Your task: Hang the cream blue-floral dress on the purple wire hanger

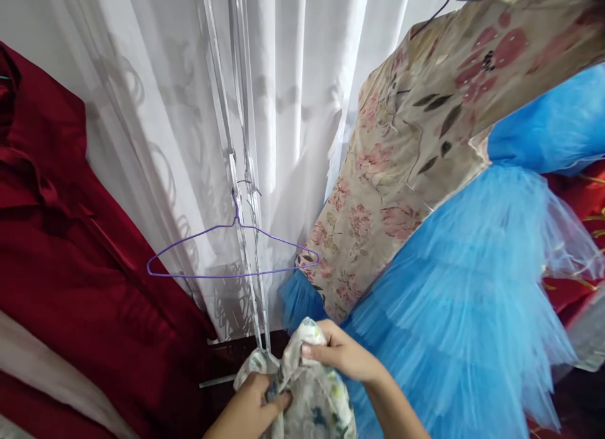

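Observation:
Both of my hands grip a pale floral garment point(312, 395) at the bottom centre. My left hand point(253, 407) pinches its lower fold, fingers closed. Just above, the fingers of my right hand point(343, 354) wrap round the top of the bunched cloth. An empty purple wire hanger point(227, 253) hangs above my hands, in front of a white sheer curtain point(283, 111).
A dark red garment point(70, 250) hangs at the left. At the right hang a beige flowered dress point(425, 143) and a bright blue tulle dress point(472, 313), close to my right arm. A clear rod point(241, 174) runs down the curtain.

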The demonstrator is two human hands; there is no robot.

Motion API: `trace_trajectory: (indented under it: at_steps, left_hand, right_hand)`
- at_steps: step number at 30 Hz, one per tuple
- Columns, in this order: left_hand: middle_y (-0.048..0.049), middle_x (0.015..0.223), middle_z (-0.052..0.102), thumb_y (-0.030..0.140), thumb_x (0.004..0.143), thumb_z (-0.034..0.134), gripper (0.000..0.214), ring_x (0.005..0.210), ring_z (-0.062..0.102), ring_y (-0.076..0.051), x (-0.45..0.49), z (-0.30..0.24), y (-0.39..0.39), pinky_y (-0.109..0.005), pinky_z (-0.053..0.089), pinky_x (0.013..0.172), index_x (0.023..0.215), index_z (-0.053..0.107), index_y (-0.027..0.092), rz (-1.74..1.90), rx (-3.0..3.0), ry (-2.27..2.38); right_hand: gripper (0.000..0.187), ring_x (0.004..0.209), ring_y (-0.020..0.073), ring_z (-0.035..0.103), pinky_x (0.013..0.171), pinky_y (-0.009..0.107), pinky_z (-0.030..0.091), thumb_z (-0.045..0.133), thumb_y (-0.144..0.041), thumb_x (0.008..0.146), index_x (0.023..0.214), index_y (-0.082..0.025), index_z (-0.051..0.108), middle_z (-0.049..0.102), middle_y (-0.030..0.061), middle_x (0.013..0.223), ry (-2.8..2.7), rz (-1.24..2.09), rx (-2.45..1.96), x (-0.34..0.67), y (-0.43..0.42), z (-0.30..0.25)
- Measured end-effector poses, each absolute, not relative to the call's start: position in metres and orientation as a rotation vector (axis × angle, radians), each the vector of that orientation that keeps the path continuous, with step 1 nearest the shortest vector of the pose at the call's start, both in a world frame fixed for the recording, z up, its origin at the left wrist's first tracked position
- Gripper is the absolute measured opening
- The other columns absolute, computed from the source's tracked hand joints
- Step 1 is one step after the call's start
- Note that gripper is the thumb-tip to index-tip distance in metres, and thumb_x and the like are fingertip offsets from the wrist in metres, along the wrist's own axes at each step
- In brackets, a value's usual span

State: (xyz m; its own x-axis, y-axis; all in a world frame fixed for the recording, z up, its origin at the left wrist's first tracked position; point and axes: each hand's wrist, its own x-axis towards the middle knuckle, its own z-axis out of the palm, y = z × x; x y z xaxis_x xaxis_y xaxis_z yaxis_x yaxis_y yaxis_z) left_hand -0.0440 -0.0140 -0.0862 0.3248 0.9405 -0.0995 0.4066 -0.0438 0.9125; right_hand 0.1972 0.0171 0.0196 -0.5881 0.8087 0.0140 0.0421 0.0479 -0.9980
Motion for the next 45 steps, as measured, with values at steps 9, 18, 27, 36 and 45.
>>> trace_trajectory:
  at_steps: [9, 18, 27, 36, 45]
  left_hand:
    - [-0.0094, 0.118, 0.069, 0.035, 0.078, 0.063, 0.034, 0.116, 0.059, -0.031, -0.065, -0.053, -0.008, -0.037, 0.047, 0.099, 0.108, 0.072, 0.021, 1.088, 1.498, 1.411]
    - [-0.0001, 0.072, 0.056, 0.041, 0.088, 0.060, 0.026, 0.067, 0.050, -0.014, -0.105, 0.041, 0.010, -0.022, 0.039, 0.060, 0.080, 0.064, 0.017, 1.052, 1.720, 1.219]
    - [-0.0028, 0.078, 0.072, 0.024, 0.064, 0.078, 0.006, 0.084, 0.063, -0.025, -0.273, 0.051, 0.100, -0.047, 0.012, 0.118, 0.069, 0.074, 0.026, 1.280, 1.982, 1.558]
    - [-0.0072, 0.132, 0.061, 0.032, 0.093, 0.046, 0.027, 0.108, 0.061, -0.021, -0.225, 0.130, 0.153, -0.031, 0.048, 0.090, 0.116, 0.057, 0.023, 1.407, 2.201, 1.537]
    - [0.0016, 0.065, 0.055, 0.046, 0.095, 0.045, 0.037, 0.063, 0.052, -0.013, -0.185, 0.101, 0.124, -0.022, 0.038, 0.061, 0.075, 0.058, 0.018, 1.436, 2.208, 1.717]
  right_hand:
    - [0.029, 0.051, 0.0137, 0.047, 0.050, 0.025, 0.036, 0.081, -0.041, 0.063, 0.058, -0.016, 0.067, 0.056, -0.0004, 0.055, -1.493, 1.089, -0.983, 0.265, 0.113, 0.075]
    - [0.032, 0.053, 0.0117, 0.052, 0.051, 0.022, 0.040, 0.080, -0.037, 0.065, 0.086, -0.016, 0.071, 0.062, -0.0035, 0.062, -1.480, 1.444, -0.775, 0.200, 0.160, 0.108]
    - [0.040, 0.070, 0.0202, 0.069, 0.060, 0.027, 0.051, 0.080, -0.027, 0.067, 0.104, -0.014, 0.077, 0.078, 0.0100, 0.088, -1.632, 1.483, -0.866, 0.206, 0.160, 0.123]
    - [0.044, 0.067, 0.0177, 0.068, 0.060, 0.024, 0.051, 0.083, -0.030, 0.064, 0.105, -0.015, 0.076, 0.077, 0.0052, 0.082, -1.532, 1.502, -0.912, 0.201, 0.160, 0.117]
    - [0.033, 0.049, 0.0095, 0.039, 0.047, 0.022, 0.028, 0.069, -0.047, 0.082, 0.071, -0.017, 0.064, 0.051, -0.0045, 0.055, -1.328, 0.858, -1.006, 0.208, 0.126, 0.064]
